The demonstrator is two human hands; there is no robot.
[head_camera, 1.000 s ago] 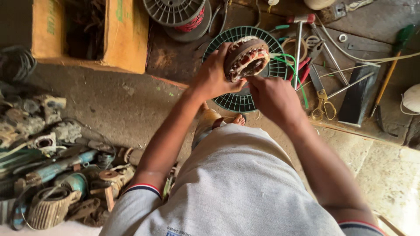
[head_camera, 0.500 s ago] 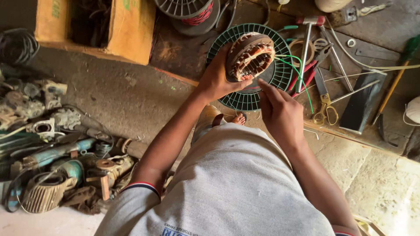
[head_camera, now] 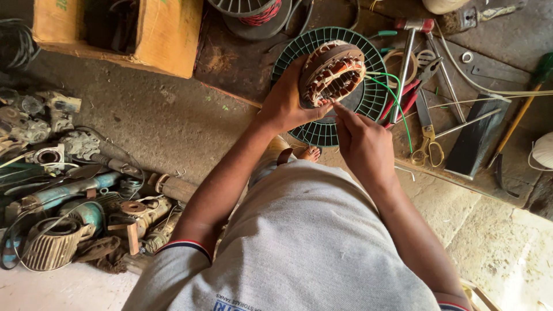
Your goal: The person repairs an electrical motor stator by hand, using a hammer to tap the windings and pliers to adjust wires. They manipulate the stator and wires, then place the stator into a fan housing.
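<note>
Above the round green plastic fan grille [head_camera: 368,98], my left hand [head_camera: 286,103] clamps the copper-wound round motor stator [head_camera: 331,73] while my right hand [head_camera: 363,144] pinches at its rim; a slip could nick the windings

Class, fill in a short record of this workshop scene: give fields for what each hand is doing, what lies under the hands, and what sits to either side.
Left hand: holds a round motor stator with copper windings, raised above the floor
Right hand: fingertips at the stator's lower edge
Wires: green and white, trailing from the stator
Below: green fan guard lying flat
Right side: hammer, scissors, red-handled pliers
Left side: heap of old power tools
Top left: cardboard box
</note>
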